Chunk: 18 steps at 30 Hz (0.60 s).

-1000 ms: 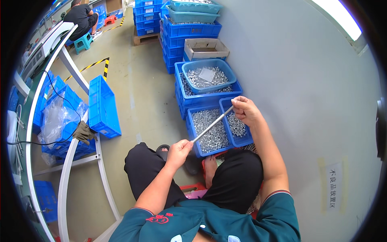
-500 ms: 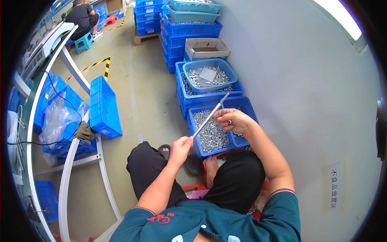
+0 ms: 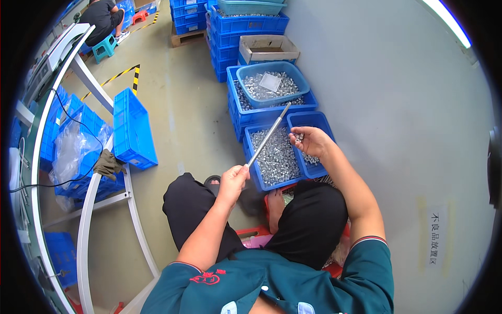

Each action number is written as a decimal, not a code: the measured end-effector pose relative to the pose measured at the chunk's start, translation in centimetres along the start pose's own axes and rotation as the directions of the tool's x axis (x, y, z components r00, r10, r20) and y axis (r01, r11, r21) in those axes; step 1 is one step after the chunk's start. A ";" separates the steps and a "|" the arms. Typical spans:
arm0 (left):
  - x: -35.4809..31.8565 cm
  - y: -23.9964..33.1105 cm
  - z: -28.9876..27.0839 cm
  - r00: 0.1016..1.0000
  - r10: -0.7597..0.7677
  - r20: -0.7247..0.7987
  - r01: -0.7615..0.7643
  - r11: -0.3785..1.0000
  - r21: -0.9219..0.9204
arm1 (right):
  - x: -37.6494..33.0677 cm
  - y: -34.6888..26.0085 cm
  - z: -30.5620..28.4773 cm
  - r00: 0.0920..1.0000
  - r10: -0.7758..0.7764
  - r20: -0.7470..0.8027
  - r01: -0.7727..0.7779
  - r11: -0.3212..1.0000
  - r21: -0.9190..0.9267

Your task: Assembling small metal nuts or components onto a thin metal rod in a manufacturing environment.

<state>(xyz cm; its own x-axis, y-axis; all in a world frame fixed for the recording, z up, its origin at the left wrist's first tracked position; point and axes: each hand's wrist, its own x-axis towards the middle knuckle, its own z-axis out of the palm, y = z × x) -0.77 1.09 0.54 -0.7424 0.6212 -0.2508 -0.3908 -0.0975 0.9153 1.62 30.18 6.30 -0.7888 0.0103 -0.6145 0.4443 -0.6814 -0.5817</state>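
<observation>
A slim metal rod (image 3: 267, 137) slants up and away from my left hand (image 3: 233, 183), whose fingers are closed round its near end. To its right, my right hand (image 3: 316, 142) has curled fingers with a few small shiny metal pieces (image 3: 299, 137) in them. That hand is apart from the rod and hovers above a narrow blue bin (image 3: 328, 127) partly filled with similar pieces. Beneath the rod sits another blue bin (image 3: 250, 172), which holds many small silvery metal parts (image 3: 273, 165).
Behind the bins, a light-blue basket (image 3: 300, 78) of metal parts rests on a blue crate (image 3: 234, 118). A carton (image 3: 269, 42) and stacked crates stand farther back. A white-framed bench (image 3: 89, 220) and an upright blue crate (image 3: 130, 131) are left; a wall (image 3: 397, 131) is right. Someone sits far left.
My right hand has drawn away from the rod to the right, with small pieces now showing in its fingers. My left hand still holds the rod. The view has shifted slightly.
</observation>
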 end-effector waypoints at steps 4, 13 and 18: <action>0.2 -0.4 -0.1 1.000 0.018 -0.017 -0.018 0.999 0.038 | -1.3 0.0 1.3 0.976 -0.177 -0.125 0.165 0.981 -0.105; 0.2 -0.9 0.4 0.997 0.070 -0.009 -0.068 0.988 0.141 | -1.3 -1.2 -2.0 0.983 -0.160 0.085 0.160 0.987 0.009; 0.0 -0.8 0.0 0.997 0.081 -0.004 -0.079 0.987 0.137 | -1.4 -0.5 0.9 0.961 -0.203 -0.190 0.213 0.977 0.033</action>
<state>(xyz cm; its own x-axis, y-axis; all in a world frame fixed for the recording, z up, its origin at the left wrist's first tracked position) -0.45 1.10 -0.19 -0.7739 0.6080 -0.1774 -0.2526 -0.0395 0.9668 2.09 29.84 7.92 -0.7670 0.2875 -0.5736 0.2518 -0.6874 -0.6813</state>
